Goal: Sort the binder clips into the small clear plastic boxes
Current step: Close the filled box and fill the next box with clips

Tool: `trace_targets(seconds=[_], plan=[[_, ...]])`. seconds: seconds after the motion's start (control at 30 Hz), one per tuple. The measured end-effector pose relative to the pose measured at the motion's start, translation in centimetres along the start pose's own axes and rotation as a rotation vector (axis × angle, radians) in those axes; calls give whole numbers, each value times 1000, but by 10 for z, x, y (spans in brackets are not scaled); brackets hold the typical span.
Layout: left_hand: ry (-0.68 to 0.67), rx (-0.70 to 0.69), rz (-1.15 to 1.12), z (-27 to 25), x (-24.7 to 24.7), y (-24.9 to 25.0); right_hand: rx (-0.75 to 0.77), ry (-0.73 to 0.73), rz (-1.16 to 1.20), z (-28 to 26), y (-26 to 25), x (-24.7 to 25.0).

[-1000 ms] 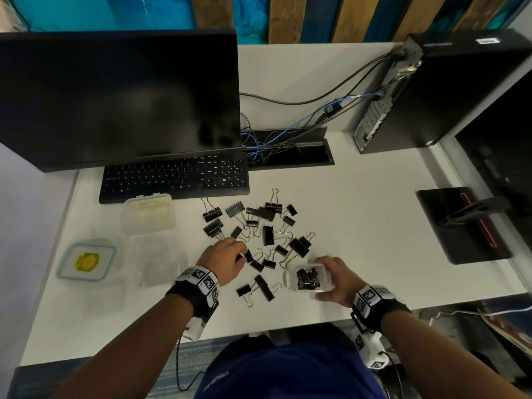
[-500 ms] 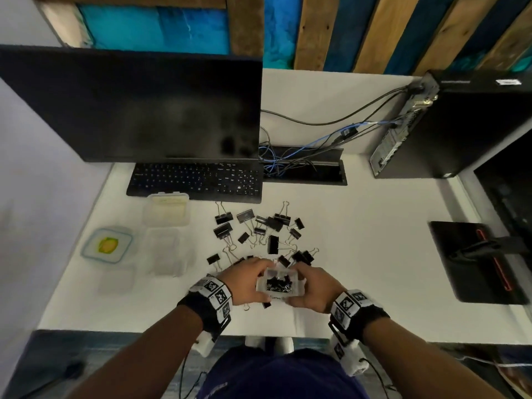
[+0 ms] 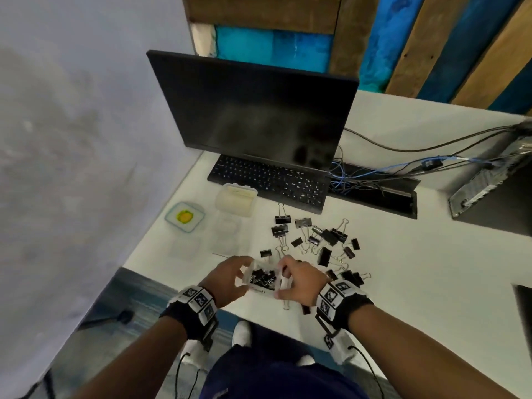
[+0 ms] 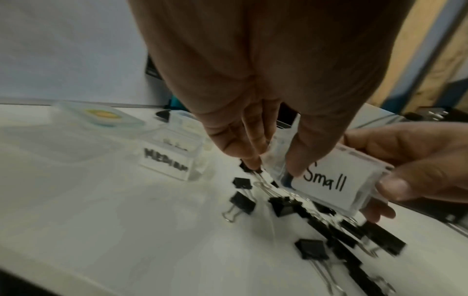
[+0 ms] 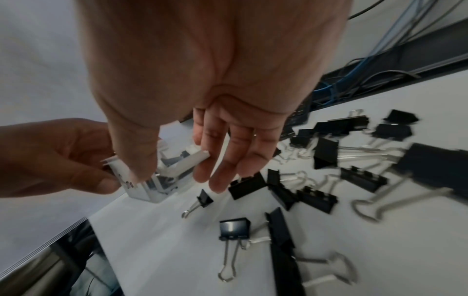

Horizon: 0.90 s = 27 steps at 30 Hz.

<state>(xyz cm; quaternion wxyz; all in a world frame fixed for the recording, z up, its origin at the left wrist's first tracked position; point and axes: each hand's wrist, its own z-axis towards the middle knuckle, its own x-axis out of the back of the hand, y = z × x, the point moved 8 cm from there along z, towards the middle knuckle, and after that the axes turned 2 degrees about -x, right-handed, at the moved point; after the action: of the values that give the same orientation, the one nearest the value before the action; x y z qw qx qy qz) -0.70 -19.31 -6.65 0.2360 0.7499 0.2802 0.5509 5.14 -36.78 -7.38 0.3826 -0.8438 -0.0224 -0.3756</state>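
A small clear box (image 3: 263, 280) labelled "Small" (image 4: 326, 184) holds several small black binder clips and hangs just above the desk's near edge. My left hand (image 3: 231, 279) grips its left end with thumb (image 4: 298, 158) on the label side. My right hand (image 3: 296, 282) grips the right end, thumb (image 5: 136, 156) and fingers (image 5: 217, 166) on opposite walls. Loose black binder clips (image 3: 322, 240) of different sizes lie scattered on the white desk (image 3: 417, 269) behind and right of the box. A clear box marked "Medium" (image 4: 167, 160) stands to the left.
Left of the clips are a lidded clear box (image 3: 236, 203), a lid with a yellow sticker (image 3: 184, 217) and more clear boxes (image 3: 227, 234). A keyboard (image 3: 270, 180) and monitor (image 3: 259, 110) stand behind. A cable slot (image 3: 374, 188) and a computer tower (image 3: 489, 180) sit at the right.
My left hand left the loose clips and joined my right hand on the small box. The box rose off the desk and moved left, and my head turned left.
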Motion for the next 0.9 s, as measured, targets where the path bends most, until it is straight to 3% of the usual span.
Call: trace_targets(seconds=[0.3, 0.47, 0.7, 0.9], plan=[[30, 166, -11, -16, 44, -90, 67, -156, -142, 76, -65, -43], [-24, 168, 20, -9, 51, -126, 22, -147, -148, 109, -77, -63], [-91, 173, 22, -2, 60, -155, -8, 20, -13, 116, -70, -53], [35, 199, 73, 28, 93, -145, -273, 188, -10, 137, -52, -34]])
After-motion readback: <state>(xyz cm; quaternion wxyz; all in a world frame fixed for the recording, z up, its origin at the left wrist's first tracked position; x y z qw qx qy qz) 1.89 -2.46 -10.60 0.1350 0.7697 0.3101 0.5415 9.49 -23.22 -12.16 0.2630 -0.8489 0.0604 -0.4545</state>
